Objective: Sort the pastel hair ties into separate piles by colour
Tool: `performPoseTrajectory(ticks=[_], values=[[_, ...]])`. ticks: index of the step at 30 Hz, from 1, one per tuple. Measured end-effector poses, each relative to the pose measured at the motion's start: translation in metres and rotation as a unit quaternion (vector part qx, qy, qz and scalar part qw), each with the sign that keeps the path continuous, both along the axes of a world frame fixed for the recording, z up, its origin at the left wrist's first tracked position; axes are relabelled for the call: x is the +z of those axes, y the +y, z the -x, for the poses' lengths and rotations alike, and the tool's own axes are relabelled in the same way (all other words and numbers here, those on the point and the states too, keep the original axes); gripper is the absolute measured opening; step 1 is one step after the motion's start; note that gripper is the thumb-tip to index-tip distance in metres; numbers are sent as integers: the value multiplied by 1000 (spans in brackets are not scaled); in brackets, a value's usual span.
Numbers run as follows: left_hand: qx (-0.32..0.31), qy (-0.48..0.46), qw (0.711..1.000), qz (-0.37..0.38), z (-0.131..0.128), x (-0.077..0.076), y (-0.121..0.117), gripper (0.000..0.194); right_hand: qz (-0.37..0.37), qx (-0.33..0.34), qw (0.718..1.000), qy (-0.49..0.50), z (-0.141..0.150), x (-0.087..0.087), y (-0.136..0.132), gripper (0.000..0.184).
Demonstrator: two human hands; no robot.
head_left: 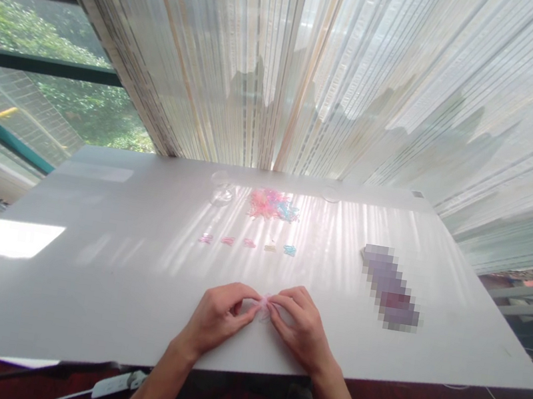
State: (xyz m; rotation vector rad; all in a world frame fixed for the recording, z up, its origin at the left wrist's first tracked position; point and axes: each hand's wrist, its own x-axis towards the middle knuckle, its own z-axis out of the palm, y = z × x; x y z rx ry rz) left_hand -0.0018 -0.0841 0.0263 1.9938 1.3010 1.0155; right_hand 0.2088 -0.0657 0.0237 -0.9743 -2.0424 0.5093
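Note:
My left hand (223,311) and my right hand (300,323) meet near the front edge of the white table (117,311). Both pinch a small bunch of thin, pale pink loops (263,316) between thumb and fingers; whether these are elastic bands or clips cannot be made out. Beyond the hands lies a row of small bunches: a pink bunch (205,238) at its left end, a pale yellow bunch (269,248) and a blue bunch (289,250) at its right. Farther back is a loose pile of thin pink, purple and blue pieces (273,205).
Clear round containers or lids stand left of the pile (221,194), with another clear round piece (331,195) at the back right. A pixelated phone-like object (390,288) lies to the right. Below the front edge is a white power strip (118,384); a striped curtain (285,81) hangs behind.

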Motion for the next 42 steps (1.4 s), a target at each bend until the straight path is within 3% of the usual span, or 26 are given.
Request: performPoseTrajectory(ticks=[21,42], values=[[12,1,1000,13,-2,4,1,11,-5,-5,999,35,0,4,0,14],[-4,2,1000,-7,0,-2,1,11,-6,2,999,37,-2,2,2,19]])
